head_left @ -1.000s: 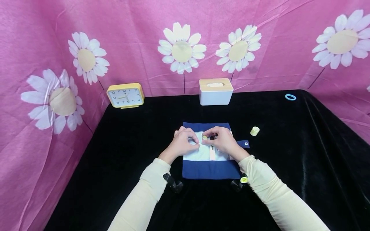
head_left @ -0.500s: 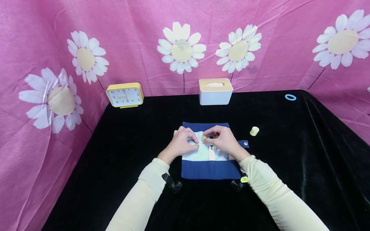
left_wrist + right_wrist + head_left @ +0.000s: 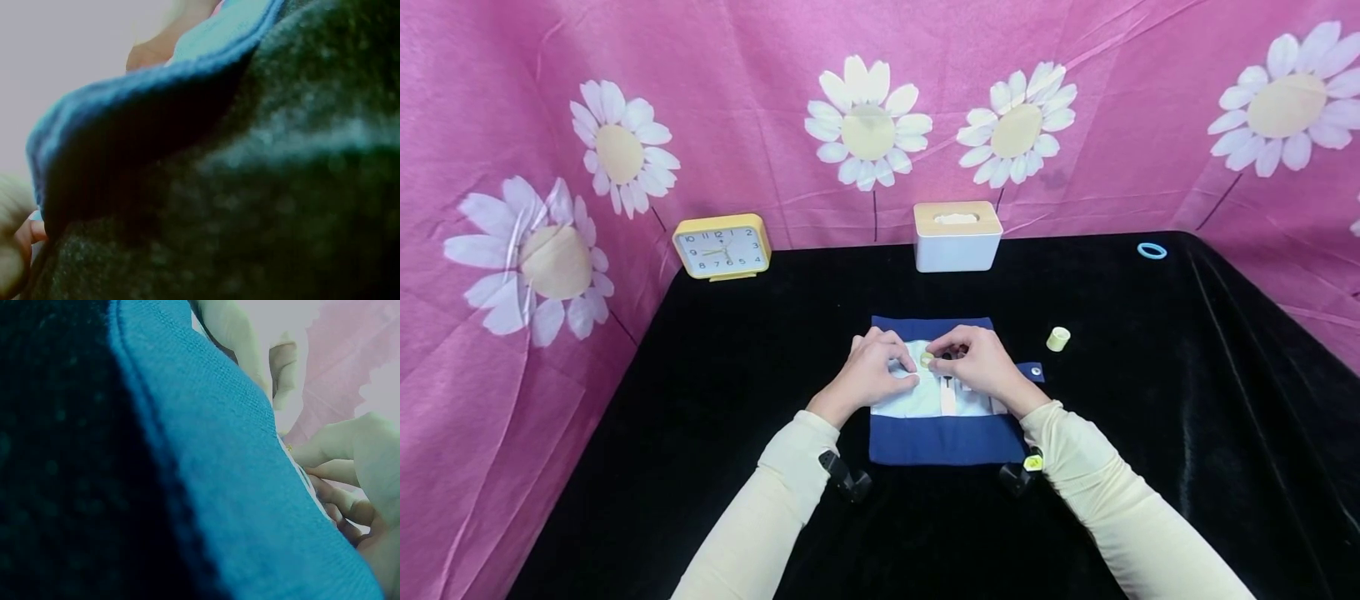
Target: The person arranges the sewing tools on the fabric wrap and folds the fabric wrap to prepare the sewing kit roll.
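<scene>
A navy cloth roll-up pouch (image 3: 946, 440) lies unfolded, its pale lining (image 3: 906, 404) facing up. My right hand (image 3: 973, 362) pinches a small pale yellow thread spool (image 3: 927, 360) between thumb and forefinger, close over the lining. Opposite it, my left hand (image 3: 872, 367) holds the lining with thumb and forefinger drawn together at the cloth. A white strip (image 3: 949, 398) with a dark item above it shows below my right fingers, which partly hide it. In the right wrist view, the navy cloth edge (image 3: 206, 437) covers much of the work.
A second pale yellow spool (image 3: 1058, 339) stands right of the pouch, beyond its snap tab (image 3: 1032, 372). Along the back are a yellow clock (image 3: 722, 247), a tissue box (image 3: 957, 246) and a blue ring (image 3: 1152, 251). Black cloth (image 3: 737, 358) covers the table.
The spool in my right fingers has shifted slightly left and tilted, showing more of its side. My left hand stays nearly in place.
</scene>
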{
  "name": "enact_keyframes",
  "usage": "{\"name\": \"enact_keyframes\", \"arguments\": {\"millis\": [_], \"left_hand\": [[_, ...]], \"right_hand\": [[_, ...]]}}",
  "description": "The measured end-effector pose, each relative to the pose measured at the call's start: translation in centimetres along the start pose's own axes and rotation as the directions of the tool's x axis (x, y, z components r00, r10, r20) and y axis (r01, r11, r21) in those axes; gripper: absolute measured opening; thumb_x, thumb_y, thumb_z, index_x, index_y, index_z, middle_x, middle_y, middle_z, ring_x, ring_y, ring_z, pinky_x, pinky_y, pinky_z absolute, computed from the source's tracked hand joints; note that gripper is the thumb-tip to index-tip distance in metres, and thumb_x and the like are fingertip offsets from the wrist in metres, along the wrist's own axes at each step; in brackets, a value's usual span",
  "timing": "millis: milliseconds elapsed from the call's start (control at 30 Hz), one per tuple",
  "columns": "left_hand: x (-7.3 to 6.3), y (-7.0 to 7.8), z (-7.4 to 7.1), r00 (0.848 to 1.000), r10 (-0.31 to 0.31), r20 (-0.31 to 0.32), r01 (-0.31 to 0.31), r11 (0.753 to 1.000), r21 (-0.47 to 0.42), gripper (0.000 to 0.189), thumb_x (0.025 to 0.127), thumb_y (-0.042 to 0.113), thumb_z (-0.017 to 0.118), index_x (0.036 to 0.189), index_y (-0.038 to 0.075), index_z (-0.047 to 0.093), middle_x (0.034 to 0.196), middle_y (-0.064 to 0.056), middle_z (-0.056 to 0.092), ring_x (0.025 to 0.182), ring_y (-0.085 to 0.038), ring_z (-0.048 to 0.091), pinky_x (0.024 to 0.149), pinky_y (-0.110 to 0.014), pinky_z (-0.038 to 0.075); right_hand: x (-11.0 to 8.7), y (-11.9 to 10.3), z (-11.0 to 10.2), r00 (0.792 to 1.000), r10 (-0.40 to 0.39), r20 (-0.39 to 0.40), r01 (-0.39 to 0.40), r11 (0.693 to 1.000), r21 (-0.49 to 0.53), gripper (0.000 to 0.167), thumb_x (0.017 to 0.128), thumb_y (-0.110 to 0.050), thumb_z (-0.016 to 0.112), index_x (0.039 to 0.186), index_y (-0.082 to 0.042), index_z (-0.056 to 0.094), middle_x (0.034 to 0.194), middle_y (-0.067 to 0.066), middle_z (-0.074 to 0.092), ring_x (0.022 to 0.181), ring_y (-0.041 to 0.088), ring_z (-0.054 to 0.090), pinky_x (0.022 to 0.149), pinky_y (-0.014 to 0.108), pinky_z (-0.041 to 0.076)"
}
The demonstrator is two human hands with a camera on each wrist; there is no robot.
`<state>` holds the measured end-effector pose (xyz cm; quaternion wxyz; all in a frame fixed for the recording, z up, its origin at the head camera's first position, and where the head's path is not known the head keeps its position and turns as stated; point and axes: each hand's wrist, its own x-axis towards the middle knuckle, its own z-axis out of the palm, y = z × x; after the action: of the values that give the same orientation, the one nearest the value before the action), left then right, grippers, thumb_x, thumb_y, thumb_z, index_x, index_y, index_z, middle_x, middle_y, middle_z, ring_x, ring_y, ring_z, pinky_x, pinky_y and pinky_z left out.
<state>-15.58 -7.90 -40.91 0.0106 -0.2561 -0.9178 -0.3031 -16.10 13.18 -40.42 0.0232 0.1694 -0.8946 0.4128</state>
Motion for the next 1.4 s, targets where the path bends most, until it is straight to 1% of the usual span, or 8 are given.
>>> {"name": "enact_keyframes", "arguments": {"millis": [133, 300, 467, 600, 800, 1067, 1167, 1400], "left_hand": [[-0.06, -0.05, 0.18, 0.999, 0.025, -0.021, -0.025, 1.000, 0.016, 0.008, 0.085, 0.024, 0.079, 0.086, 0.016, 0.079, 0.100, 0.004, 0.066, 0.101, -0.016, 0.049, 0.087, -0.035, 0.032], [-0.11, -0.20, 0.30, 0.997, 0.057, -0.061, -0.057, 0.998, 0.003, 0.006, 0.084, 0.021, 0.079, 0.083, 0.015, 0.079, 0.096, 0.004, 0.066, 0.097, -0.016, 0.051, 0.084, -0.034, 0.032], [-0.09, -0.24, 0.30, 0.991, 0.091, -0.094, -0.095, 0.995, -0.041, 0.006, 0.082, 0.017, 0.079, 0.079, 0.013, 0.076, 0.094, 0.002, 0.066, 0.093, -0.017, 0.053, 0.084, -0.033, 0.032], [-0.10, -0.21, 0.29, 0.987, 0.112, -0.113, -0.121, 0.989, -0.082, 0.006, 0.082, 0.014, 0.079, 0.078, 0.012, 0.075, 0.093, 0.000, 0.066, 0.093, -0.018, 0.054, 0.085, -0.032, 0.031], [-0.15, -0.17, 0.31, 0.985, 0.125, -0.121, -0.139, 0.983, -0.119, 0.006, 0.082, 0.011, 0.078, 0.079, 0.012, 0.073, 0.095, -0.002, 0.065, 0.094, -0.019, 0.055, 0.087, -0.033, 0.030], [-0.17, -0.04, 0.27, 0.986, 0.120, -0.112, -0.134, 0.983, -0.122, 0.006, 0.083, 0.010, 0.078, 0.080, 0.011, 0.073, 0.095, -0.003, 0.065, 0.096, -0.020, 0.056, 0.086, -0.033, 0.030], [-0.18, -0.01, 0.26, 0.983, 0.134, -0.123, -0.149, 0.980, -0.128, 0.007, 0.083, 0.010, 0.078, 0.079, 0.011, 0.072, 0.094, -0.003, 0.065, 0.095, -0.021, 0.056, 0.086, -0.034, 0.030], [-0.20, -0.04, 0.37, 0.975, 0.164, -0.147, -0.183, 0.974, -0.133, 0.008, 0.081, 0.009, 0.079, 0.079, 0.011, 0.071, 0.092, -0.003, 0.065, 0.094, -0.021, 0.057, 0.086, -0.032, 0.029]], "right_hand": [[0.02, 0.09, 0.09, 1.000, -0.017, -0.001, 0.017, 1.000, -0.013, 0.015, 0.081, -0.012, 0.081, 0.096, -0.013, 0.081, 0.091, 0.004, 0.075, 0.079, 0.015, 0.058, 0.070, 0.025, 0.045], [0.04, 0.07, 0.18, 1.000, -0.024, 0.004, 0.024, 1.000, -0.019, 0.015, 0.081, -0.012, 0.081, 0.097, -0.013, 0.081, 0.091, 0.004, 0.075, 0.078, 0.015, 0.057, 0.069, 0.025, 0.045], [0.02, 0.00, 0.12, 0.999, -0.031, 0.010, 0.031, 0.999, -0.012, 0.015, 0.081, -0.012, 0.081, 0.097, -0.012, 0.081, 0.091, 0.004, 0.075, 0.077, 0.015, 0.057, 0.069, 0.025, 0.045], [0.05, 0.10, 0.12, 0.999, -0.042, 0.017, 0.043, 0.999, -0.002, 0.015, 0.081, -0.011, 0.081, 0.097, -0.011, 0.081, 0.091, 0.004, 0.075, 0.076, 0.014, 0.057, 0.068, 0.023, 0.045], [0.11, 0.00, 0.09, 0.997, -0.064, 0.036, 0.064, 0.998, 0.004, 0.015, 0.082, -0.010, 0.080, 0.097, -0.011, 0.082, 0.091, 0.004, 0.075, 0.076, 0.014, 0.056, 0.066, 0.022, 0.044], [0.11, -0.05, 0.09, 0.996, -0.082, 0.040, 0.083, 0.996, -0.023, 0.015, 0.084, -0.010, 0.077, 0.098, -0.012, 0.082, 0.093, 0.004, 0.076, 0.077, 0.013, 0.057, 0.066, 0.023, 0.043], [0.19, 0.05, 0.14, 0.996, -0.078, 0.043, 0.079, 0.997, -0.024, 0.014, 0.084, -0.010, 0.078, 0.097, -0.013, 0.082, 0.092, 0.003, 0.076, 0.078, 0.013, 0.057, 0.067, 0.023, 0.043], [0.24, 0.20, 0.11, 0.992, -0.113, 0.060, 0.115, 0.993, -0.022, 0.013, 0.083, -0.008, 0.079, 0.094, -0.013, 0.083, 0.092, 0.003, 0.077, 0.075, 0.012, 0.055, 0.064, 0.022, 0.042]]}}
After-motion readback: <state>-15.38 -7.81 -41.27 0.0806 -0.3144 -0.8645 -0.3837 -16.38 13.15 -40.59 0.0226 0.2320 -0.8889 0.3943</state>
